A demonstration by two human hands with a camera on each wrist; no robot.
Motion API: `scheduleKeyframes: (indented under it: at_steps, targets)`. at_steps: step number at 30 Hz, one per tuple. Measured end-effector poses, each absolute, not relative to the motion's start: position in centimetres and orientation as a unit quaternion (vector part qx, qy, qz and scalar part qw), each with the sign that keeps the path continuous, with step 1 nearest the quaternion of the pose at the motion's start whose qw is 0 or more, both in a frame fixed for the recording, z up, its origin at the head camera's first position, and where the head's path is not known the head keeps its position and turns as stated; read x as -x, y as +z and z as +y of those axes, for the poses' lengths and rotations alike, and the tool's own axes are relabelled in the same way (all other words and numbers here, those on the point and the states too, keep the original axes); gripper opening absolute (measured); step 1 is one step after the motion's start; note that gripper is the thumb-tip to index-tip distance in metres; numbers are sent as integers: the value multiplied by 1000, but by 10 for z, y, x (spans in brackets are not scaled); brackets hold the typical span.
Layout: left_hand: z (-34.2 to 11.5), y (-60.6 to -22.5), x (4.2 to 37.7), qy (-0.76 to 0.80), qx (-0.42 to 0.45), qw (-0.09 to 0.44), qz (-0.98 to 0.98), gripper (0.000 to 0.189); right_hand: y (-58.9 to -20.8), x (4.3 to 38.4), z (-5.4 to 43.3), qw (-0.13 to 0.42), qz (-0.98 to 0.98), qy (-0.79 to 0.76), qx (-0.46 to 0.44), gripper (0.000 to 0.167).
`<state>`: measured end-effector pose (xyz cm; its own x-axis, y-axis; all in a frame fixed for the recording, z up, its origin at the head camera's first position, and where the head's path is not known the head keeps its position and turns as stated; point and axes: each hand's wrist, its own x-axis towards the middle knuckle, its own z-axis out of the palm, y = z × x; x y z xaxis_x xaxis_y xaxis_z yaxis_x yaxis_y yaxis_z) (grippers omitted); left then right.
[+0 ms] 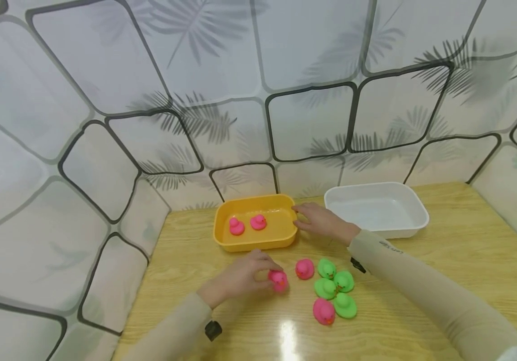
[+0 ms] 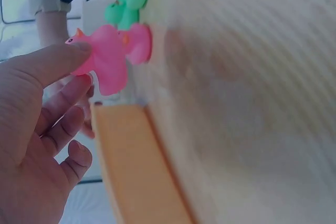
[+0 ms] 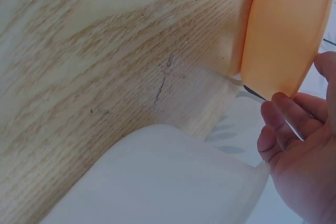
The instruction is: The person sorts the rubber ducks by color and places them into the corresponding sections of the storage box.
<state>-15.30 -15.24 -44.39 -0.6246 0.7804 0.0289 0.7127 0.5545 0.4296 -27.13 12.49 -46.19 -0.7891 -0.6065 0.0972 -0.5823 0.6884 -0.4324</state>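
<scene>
Someone's left hand (image 1: pixel 240 273) pinches a pink duck (image 1: pixel 279 282) between thumb and forefinger, over the middle of a wood-grain table (image 1: pixel 186 311). At the same time the right hand (image 1: pixel 323 220) is spread at the right end of a yellow tray (image 1: pixel 281 220), thumb and fingertips touching its rim and outer wall.

That tray stands at the far side of the table, left of centre. Inside it are two pink toys — a second duck (image 1: pixel 236 226) toward the left and a third duck (image 1: pixel 258 222) just right of it. To the right of the tray, beyond the right wrist, is a white container (image 1: pixel 377 233) with rounded corners, its pale floor in view.

Near the trays, to the right of the held duck, more toys rest directly on the table. Four green ducks (image 1: pixel 326 289) form a close cluster; one loose pink duck (image 1: pixel 305 269) is just left of the cluster at its far end, and a near pink duck (image 1: pixel 324 312) sits beside its near end.

Both arms reach in from the near side, in beige sleeves (image 1: pixel 420 286). On the left, the forearm angles inward from the near left, palm turned toward the tray, with the three other fingers curved loosely and apart. On the right, the forearm crosses diagonally from the near right corner — a longer reach, its wrist in front of the white container.
</scene>
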Motion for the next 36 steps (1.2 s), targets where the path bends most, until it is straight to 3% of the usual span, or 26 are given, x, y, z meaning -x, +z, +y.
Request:
scheduleKeyframes:
  at_steps: [8,18,27,36]
  targets:
    - [-165,-430,166,196,-430,29,881,30,-464,272,126,27,918,-226,324,53]
    - [-178,-417,180,199,-414,7,888,31,-463,271,127,17,914,-226,337,51]
    - [-197,-408,209,228,-348,-22,909,28,-465,273,127,11,913,-226,340,52]
    - [-204,-405,235,224,-327,-17,918,29,-466,273,127,13,912,-228,341,52]
